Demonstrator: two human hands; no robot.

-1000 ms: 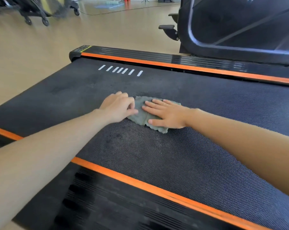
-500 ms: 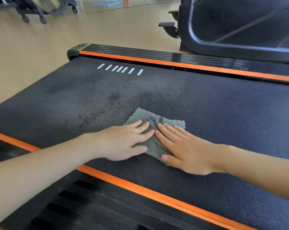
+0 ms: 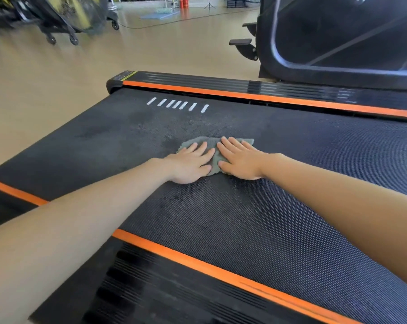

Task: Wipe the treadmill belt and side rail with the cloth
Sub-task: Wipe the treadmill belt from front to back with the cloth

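Pressing flat on the cloth point(image 3: 210, 141), the left hand point(image 3: 188, 163) and right hand point(image 3: 241, 160) lie side by side, thumbs nearly meeting. Both are spread open, fingers straight and close together. Neither grips the fabric; they only bear down on it.

The cloth is grey and crumpled. It lies on the treadmill belt point(image 3: 244, 225) about midway between the near side rail point(image 3: 174, 288) and the far side rail point(image 3: 221, 86), apart from both. Its long axis runs left to right in the view, roughly parallel to the far rail's orange stripe. The fingers point across that axis, toward the far rail. A row of white marks point(image 3: 178, 105) sits on the belt beyond the left hand.

The palms cover much of the cloth. It shows along the fingertips, at both outer ends and in the narrow gap between the thumbs, so its full outline cannot be traced. The left forearm hides part of the near rail, and the frame cuts off belt and rails at the right and bottom. Dark patches mark the belt around the hands; whether they are damp or dirt cannot be told.
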